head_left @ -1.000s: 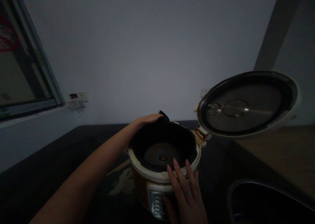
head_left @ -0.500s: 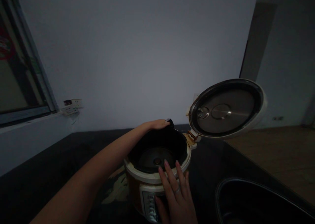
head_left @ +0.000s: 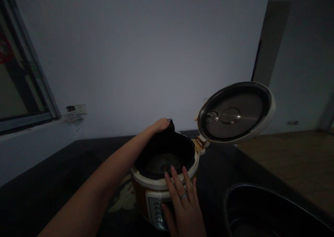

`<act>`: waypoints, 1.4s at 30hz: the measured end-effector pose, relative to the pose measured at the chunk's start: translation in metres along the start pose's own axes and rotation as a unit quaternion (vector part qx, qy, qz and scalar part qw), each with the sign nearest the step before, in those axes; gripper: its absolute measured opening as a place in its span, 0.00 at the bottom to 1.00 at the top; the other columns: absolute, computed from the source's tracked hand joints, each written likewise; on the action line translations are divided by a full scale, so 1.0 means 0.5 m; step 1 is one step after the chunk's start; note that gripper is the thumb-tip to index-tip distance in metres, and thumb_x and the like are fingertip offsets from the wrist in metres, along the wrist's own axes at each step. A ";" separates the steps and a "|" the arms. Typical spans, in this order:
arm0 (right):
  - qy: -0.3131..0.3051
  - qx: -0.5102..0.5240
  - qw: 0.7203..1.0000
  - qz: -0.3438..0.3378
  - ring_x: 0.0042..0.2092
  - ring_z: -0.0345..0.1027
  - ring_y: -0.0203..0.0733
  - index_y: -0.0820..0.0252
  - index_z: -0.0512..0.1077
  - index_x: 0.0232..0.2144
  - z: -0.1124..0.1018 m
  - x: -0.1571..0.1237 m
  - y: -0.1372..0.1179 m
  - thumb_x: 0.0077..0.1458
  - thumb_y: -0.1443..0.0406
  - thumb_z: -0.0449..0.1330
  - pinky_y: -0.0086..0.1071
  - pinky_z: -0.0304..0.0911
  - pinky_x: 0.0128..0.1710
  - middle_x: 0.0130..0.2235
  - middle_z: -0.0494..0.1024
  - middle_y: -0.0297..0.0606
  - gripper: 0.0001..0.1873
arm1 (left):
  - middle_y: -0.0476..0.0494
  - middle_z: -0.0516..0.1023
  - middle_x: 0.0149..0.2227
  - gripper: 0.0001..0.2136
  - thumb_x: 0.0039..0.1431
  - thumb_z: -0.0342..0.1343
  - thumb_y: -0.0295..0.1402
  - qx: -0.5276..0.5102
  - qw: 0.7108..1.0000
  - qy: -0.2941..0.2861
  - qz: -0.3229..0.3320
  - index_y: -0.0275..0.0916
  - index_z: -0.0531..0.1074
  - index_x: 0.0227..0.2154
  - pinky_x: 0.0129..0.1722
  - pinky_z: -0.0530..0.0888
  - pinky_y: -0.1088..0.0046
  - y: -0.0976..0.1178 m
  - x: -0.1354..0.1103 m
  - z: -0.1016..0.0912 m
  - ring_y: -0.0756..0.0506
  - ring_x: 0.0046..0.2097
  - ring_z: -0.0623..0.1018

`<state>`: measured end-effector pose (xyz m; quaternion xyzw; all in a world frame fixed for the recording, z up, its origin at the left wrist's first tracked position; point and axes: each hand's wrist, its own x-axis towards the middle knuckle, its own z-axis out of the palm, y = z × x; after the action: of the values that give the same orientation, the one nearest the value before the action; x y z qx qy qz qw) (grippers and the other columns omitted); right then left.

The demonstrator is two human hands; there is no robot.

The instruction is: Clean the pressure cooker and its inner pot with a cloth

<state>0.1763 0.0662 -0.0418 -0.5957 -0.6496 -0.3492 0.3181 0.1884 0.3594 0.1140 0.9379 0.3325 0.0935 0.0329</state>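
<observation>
A white and brown electric pressure cooker [head_left: 152,184] stands on the dark counter with its round lid [head_left: 241,106] swung open to the right on a hinge. Its dark inside shows a small round piece at the bottom. My left hand [head_left: 163,124] reaches across the opening to the far rim, closed on a soft black cloth [head_left: 171,126]; most of the fingers are hidden. Over the front rim and control panel [head_left: 157,211] my right hand [head_left: 184,202] lies with fingers spread, steadying against the cooker and holding nothing.
A black basin-like sink [head_left: 261,190] is at the lower right of the counter [head_left: 216,171]. Wall sockets [head_left: 75,112] hang at the left near a window [head_left: 23,73]. The pale wall [head_left: 156,56] rises behind the cooker.
My left hand has slid left along the far rim with the black cloth. My right hand stays on the front of the cooker. The view has shifted slightly.
</observation>
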 end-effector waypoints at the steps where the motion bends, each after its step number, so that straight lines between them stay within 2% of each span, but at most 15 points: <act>1: 0.000 0.002 1.000 0.006 0.63 0.59 0.66 0.58 0.41 0.70 -0.003 0.002 -0.003 0.58 0.68 0.52 0.60 0.70 0.47 0.67 0.59 0.38 0.41 | 0.39 0.73 0.52 0.16 0.64 0.56 0.39 -0.014 1.000 -0.007 0.001 0.37 0.69 0.52 0.47 0.76 0.57 0.013 0.002 0.004 0.42 0.48 0.76; 4: 0.001 0.007 1.000 0.020 0.65 0.55 0.64 0.57 0.40 0.70 -0.011 0.006 -0.012 0.59 0.68 0.52 0.61 0.68 0.49 0.67 0.58 0.37 0.41 | 0.40 0.75 0.49 0.15 0.65 0.55 0.39 -0.067 0.996 -0.042 0.031 0.36 0.71 0.49 0.45 0.76 0.58 0.059 0.000 0.022 0.43 0.46 0.77; 9: -0.008 0.027 0.999 0.037 0.70 0.44 0.61 0.55 0.41 0.70 -0.017 0.007 -0.018 0.62 0.67 0.50 0.61 0.66 0.52 0.68 0.56 0.35 0.38 | 0.46 0.80 0.34 0.11 0.63 0.54 0.36 -0.179 0.978 -0.072 0.078 0.33 0.75 0.32 0.42 0.73 0.70 0.100 -0.023 0.017 0.46 0.38 0.76; 12: -0.013 0.039 0.998 0.042 0.71 0.40 0.59 0.55 0.41 0.70 -0.018 0.006 -0.017 0.63 0.66 0.51 0.61 0.64 0.53 0.68 0.56 0.35 0.37 | 0.43 0.80 0.31 0.14 0.63 0.50 0.36 -0.257 0.963 -0.045 0.071 0.32 0.75 0.31 0.38 0.72 0.71 0.084 -0.056 -0.017 0.45 0.36 0.76; 17: -0.026 0.043 0.997 0.050 0.71 0.36 0.57 0.54 0.41 0.70 -0.023 0.005 -0.019 0.63 0.67 0.51 0.63 0.61 0.56 0.69 0.54 0.35 0.37 | 0.36 0.81 0.37 0.18 0.68 0.41 0.40 -0.395 0.916 0.052 0.052 0.33 0.72 0.43 0.40 0.75 0.68 0.028 -0.167 -0.080 0.44 0.39 0.79; 21: -0.037 0.063 0.996 0.058 0.72 0.34 0.56 0.53 0.40 0.70 -0.028 0.006 -0.021 0.64 0.67 0.50 0.65 0.58 0.57 0.69 0.54 0.36 0.37 | 0.36 0.82 0.37 0.14 0.60 0.55 0.38 -0.679 0.699 0.226 -0.019 0.33 0.74 0.42 0.44 0.77 0.62 -0.006 -0.312 -0.090 0.41 0.40 0.80; 22: -0.039 0.070 0.995 0.060 0.72 0.34 0.56 0.52 0.39 0.70 -0.029 0.007 -0.022 0.64 0.67 0.50 0.65 0.57 0.58 0.69 0.54 0.37 0.37 | 0.37 0.82 0.38 0.13 0.60 0.56 0.37 -0.702 0.666 0.248 -0.040 0.33 0.74 0.43 0.45 0.77 0.63 -0.009 -0.352 -0.086 0.41 0.41 0.81; 24: -0.041 0.083 0.994 0.066 0.72 0.34 0.56 0.51 0.38 0.70 -0.029 0.008 -0.022 0.65 0.66 0.50 0.66 0.55 0.59 0.69 0.54 0.38 0.37 | 0.36 0.82 0.40 0.15 0.61 0.53 0.36 -0.722 0.639 0.254 -0.070 0.32 0.75 0.45 0.48 0.77 0.61 -0.010 -0.428 -0.076 0.41 0.44 0.80; 30: -0.042 0.134 0.986 0.088 0.72 0.33 0.54 0.47 0.36 0.70 -0.027 0.010 -0.021 0.67 0.64 0.48 0.66 0.47 0.63 0.69 0.54 0.39 0.36 | 0.34 0.80 0.49 0.23 0.66 0.44 0.41 -0.645 0.679 0.329 -0.120 0.32 0.71 0.55 0.54 0.73 0.52 0.027 -0.575 -0.015 0.37 0.53 0.78; 32: -0.055 0.160 0.981 0.097 0.72 0.32 0.52 0.46 0.38 0.70 -0.030 0.011 -0.017 0.67 0.65 0.47 0.65 0.44 0.64 0.70 0.53 0.38 0.34 | 0.35 0.77 0.54 0.24 0.66 0.45 0.43 -0.566 0.736 0.358 -0.099 0.34 0.69 0.57 0.58 0.70 0.52 0.053 -0.598 0.032 0.36 0.55 0.76; 33: -0.063 0.177 0.977 0.102 0.72 0.32 0.51 0.46 0.38 0.70 -0.032 0.011 -0.014 0.67 0.65 0.46 0.64 0.43 0.65 0.70 0.53 0.37 0.34 | 0.36 0.75 0.56 0.23 0.67 0.44 0.42 -0.495 0.788 0.360 -0.065 0.36 0.68 0.58 0.61 0.67 0.52 0.067 -0.607 0.062 0.38 0.58 0.74; 35: -0.070 0.221 0.966 0.113 0.72 0.34 0.48 0.46 0.39 0.70 -0.039 0.012 -0.004 0.68 0.65 0.44 0.61 0.43 0.66 0.70 0.53 0.38 0.32 | 0.37 0.65 0.65 0.24 0.66 0.44 0.37 -0.291 0.898 0.324 0.053 0.39 0.62 0.63 0.67 0.55 0.50 0.089 -0.623 0.130 0.39 0.66 0.63; 36: -0.068 0.245 0.960 0.117 0.72 0.35 0.47 0.47 0.40 0.70 -0.043 0.012 0.002 0.68 0.65 0.43 0.59 0.43 0.66 0.70 0.53 0.38 0.31 | 0.35 0.60 0.67 0.27 0.64 0.45 0.35 -0.189 0.926 0.302 0.123 0.38 0.57 0.65 0.67 0.52 0.47 0.096 -0.629 0.165 0.38 0.69 0.58; 39: -0.036 0.299 0.944 0.134 0.71 0.41 0.43 0.49 0.45 0.69 -0.051 0.011 0.021 0.69 0.64 0.42 0.53 0.46 0.67 0.70 0.52 0.39 0.29 | 0.30 0.56 0.68 0.32 0.61 0.42 0.25 0.014 0.942 0.272 0.193 0.31 0.47 0.68 0.66 0.55 0.47 0.087 -0.640 0.249 0.39 0.71 0.48; 42: -0.001 0.316 0.933 0.172 0.71 0.43 0.42 0.52 0.53 0.67 -0.051 0.007 0.036 0.68 0.62 0.44 0.52 0.45 0.68 0.69 0.54 0.40 0.27 | 0.31 0.63 0.65 0.30 0.60 0.43 0.24 0.113 0.927 0.278 0.224 0.30 0.52 0.67 0.67 0.51 0.49 0.057 -0.638 0.284 0.39 0.71 0.48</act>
<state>0.1941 0.0478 -0.0235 -0.5675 -0.6143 -0.0649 0.5444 -0.0091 0.1366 -0.0707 0.9217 0.1183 0.3177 -0.1887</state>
